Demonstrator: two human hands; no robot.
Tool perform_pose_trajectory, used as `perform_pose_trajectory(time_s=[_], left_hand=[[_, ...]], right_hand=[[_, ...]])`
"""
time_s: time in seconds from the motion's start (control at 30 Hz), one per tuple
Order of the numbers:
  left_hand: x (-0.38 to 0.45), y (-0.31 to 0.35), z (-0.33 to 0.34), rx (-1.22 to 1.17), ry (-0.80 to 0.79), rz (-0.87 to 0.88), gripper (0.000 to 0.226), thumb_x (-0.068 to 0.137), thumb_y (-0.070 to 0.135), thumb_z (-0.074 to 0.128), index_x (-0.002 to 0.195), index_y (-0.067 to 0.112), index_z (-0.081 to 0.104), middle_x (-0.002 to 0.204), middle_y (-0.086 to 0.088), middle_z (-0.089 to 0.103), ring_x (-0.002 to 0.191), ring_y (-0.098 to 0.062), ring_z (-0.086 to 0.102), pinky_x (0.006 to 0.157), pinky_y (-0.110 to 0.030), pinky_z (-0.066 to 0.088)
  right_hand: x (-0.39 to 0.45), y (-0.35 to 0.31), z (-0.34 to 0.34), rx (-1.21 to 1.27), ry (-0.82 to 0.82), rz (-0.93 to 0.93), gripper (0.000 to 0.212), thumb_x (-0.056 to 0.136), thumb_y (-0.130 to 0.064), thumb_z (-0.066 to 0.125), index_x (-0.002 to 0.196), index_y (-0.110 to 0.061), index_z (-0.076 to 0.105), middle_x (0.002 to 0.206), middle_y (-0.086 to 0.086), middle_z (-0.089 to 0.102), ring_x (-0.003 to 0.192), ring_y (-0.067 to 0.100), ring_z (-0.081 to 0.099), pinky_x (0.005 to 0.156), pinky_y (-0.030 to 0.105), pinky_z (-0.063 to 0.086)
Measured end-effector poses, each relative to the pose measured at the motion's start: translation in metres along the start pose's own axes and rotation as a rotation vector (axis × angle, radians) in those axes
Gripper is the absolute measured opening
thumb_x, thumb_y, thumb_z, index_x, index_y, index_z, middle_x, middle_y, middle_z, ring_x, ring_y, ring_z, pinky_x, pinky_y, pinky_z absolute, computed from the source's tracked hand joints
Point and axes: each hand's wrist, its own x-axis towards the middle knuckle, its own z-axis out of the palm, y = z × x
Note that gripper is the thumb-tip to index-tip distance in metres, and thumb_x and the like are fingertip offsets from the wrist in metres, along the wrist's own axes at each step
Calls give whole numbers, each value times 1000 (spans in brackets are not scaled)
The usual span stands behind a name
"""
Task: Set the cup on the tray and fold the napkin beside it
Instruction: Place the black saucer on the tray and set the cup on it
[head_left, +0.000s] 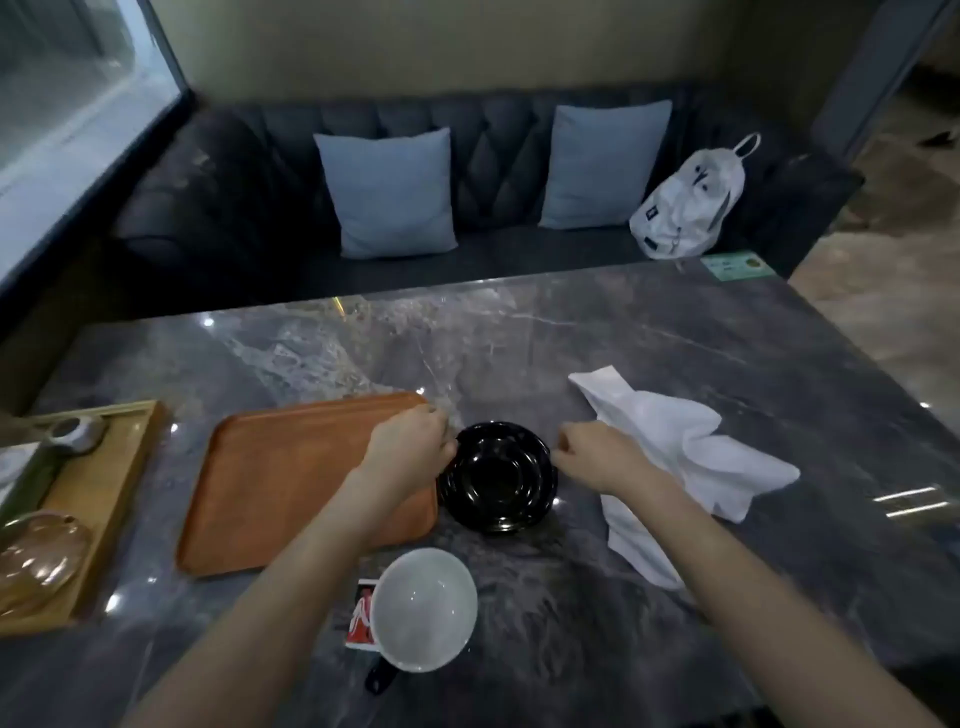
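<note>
Grey marble counter (675, 332) fills mid-frame. Left hand (410, 449) and right hand (597, 457), fingers curled, pinch the black saucer (498, 478) between tray (280, 478) and napkin (691, 457). Cup (423, 608) sits lower center.

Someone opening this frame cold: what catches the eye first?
Both hands, left hand and right hand, at either side of a black saucer mid-table. The empty orange tray lies left of it, a crumpled white napkin right, and the white cup stands nearest the camera, off the tray.
</note>
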Motion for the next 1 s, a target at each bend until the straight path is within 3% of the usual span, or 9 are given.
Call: perform_pose_trajectory(time_s=[0.13,0.2,0.33,0.4,0.5,0.6,0.7,0.9,1.0], left_hand=[[-9,-8,40,74,-16,-2,32,93,30,45,116,8,49,116,-9,51,112,-27,48,83,-38,43],[-11,-14,61,77,-35,-3,49,91,33,48,133,9,39,132,-10,46,122,-28,42,92,-40,40],[-13,-20,86,66,-110,-24,70,91,38,47,145,5,16,156,-10,14,142,-26,17,110,-43,23],[-14,-20,91,56,-151,-64,68,94,40,41,146,7,12,158,-6,5,144,-22,9,113,-39,17],[-14,-17,93,-40,-157,-114,64,94,35,44,145,8,17,156,-7,12,143,-24,11,113,-37,18],[-12,-12,91,-165,-180,-195,63,92,28,50,144,8,21,152,-10,21,138,-30,17,109,-39,23],[-7,-8,88,-271,-174,-279,60,89,20,54,141,8,28,144,-15,29,131,-33,22,106,-40,26],[-2,-6,82,-397,-194,-429,56,85,14,59,136,10,38,134,-22,37,125,-38,28,105,-37,25],[-3,-8,74,-462,-146,-443,51,81,8,62,130,6,48,127,-21,52,122,-33,41,98,-30,30]], right_hand=[[-3,3,37,36,47,75,29,91,-28,43,109,-6,44,114,18,59,103,35,58,75,37,42],[-5,4,60,107,65,116,37,92,-29,44,119,-5,39,121,18,55,109,36,55,82,40,44],[-7,4,95,304,118,188,55,91,-29,49,136,-6,29,129,18,50,116,35,51,90,41,43],[-7,3,105,423,141,220,46,91,-25,50,130,-4,37,123,18,56,112,34,54,87,38,43],[-1,3,110,641,108,343,29,88,-21,53,112,-6,51,100,19,66,90,34,63,77,35,50],[6,0,111,1057,29,475,11,86,-9,50,97,-7,48,91,17,63,62,23,64,51,31,53],[12,-1,108,1262,-11,535,12,87,0,47,99,-4,46,86,15,58,66,21,61,47,26,55],[8,-1,88,1425,-69,496,15,90,9,43,85,-4,46,76,13,57,64,23,61,45,23,56],[7,-1,75,1447,-83,430,11,91,8,45,89,-3,48,77,11,58,57,19,64,47,24,57]])
